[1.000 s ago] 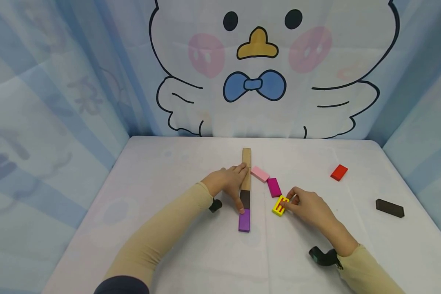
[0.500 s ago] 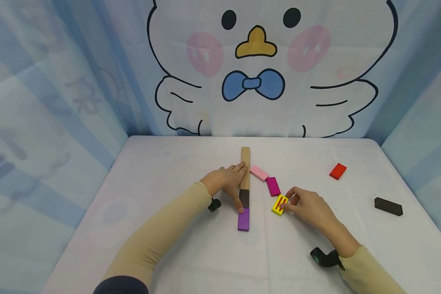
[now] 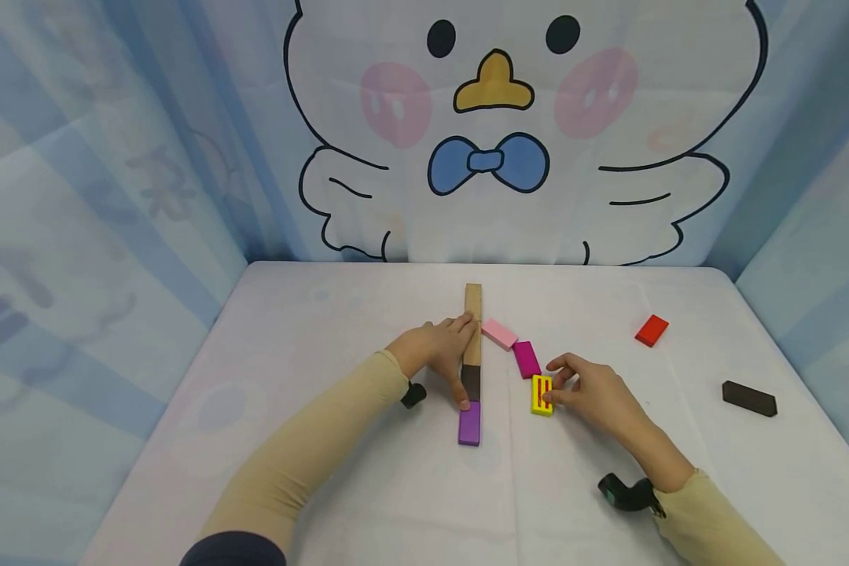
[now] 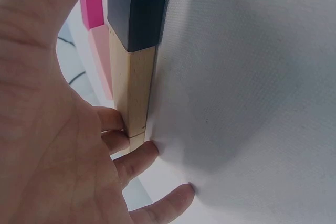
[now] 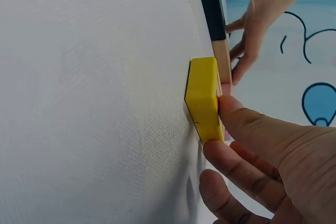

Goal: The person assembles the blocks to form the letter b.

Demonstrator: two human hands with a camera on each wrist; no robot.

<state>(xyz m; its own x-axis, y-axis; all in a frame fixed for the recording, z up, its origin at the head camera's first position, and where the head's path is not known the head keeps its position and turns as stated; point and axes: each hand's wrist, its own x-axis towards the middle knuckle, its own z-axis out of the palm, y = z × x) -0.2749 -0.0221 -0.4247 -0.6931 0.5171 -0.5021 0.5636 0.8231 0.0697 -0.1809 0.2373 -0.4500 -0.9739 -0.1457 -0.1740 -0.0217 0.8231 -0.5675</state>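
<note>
We have the block row (image 3: 471,377) laid, our left hand (image 3: 440,348) against it, fingers spread; our right hand (image 3: 597,395) pinches the yellow block (image 3: 541,395) just beside the magenta block (image 3: 527,360); red block (image 3: 652,331) and black block (image 3: 749,398) lie unjoined.

Head view high, facing forward-down; wrist views close, low beside fingers (image 5: 236,166), sharing dark block (image 4: 136,9).

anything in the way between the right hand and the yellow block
Nothing visible: the right hand is at the yellow block, its thumb touching it. The magenta block lies off the yellow block's far end, not between them.
</note>
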